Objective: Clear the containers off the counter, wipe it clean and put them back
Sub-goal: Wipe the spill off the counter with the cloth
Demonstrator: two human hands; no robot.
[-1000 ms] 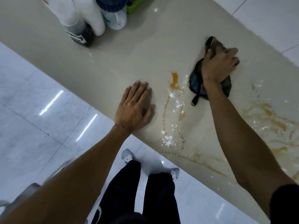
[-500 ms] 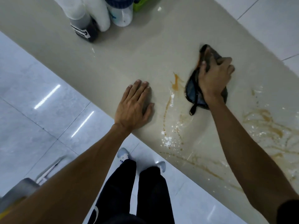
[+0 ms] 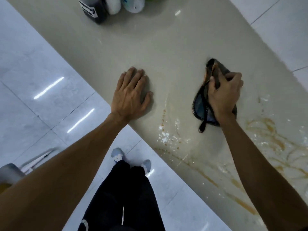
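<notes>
My right hand presses a dark, wet cloth onto the beige counter, fingers curled over its top. A cord from the cloth trails toward me. My left hand lies flat, fingers spread, on the counter near its front edge and holds nothing. Brown streaks and white specks smear the counter between my hands and off to the right. Several containers stand at the far end: a dark bottle with a label and white ones, cut off by the top of the frame.
The counter's front edge runs diagonally from upper left to lower right. Glossy white floor tiles lie below, with my feet and dark trousers close to the edge. A grey object sits at the lower left.
My right hand has swept the cloth through the brown splash that lay beside it; that splash is now gone. My left hand stays planted. The view has shifted, pushing the containers further up.
</notes>
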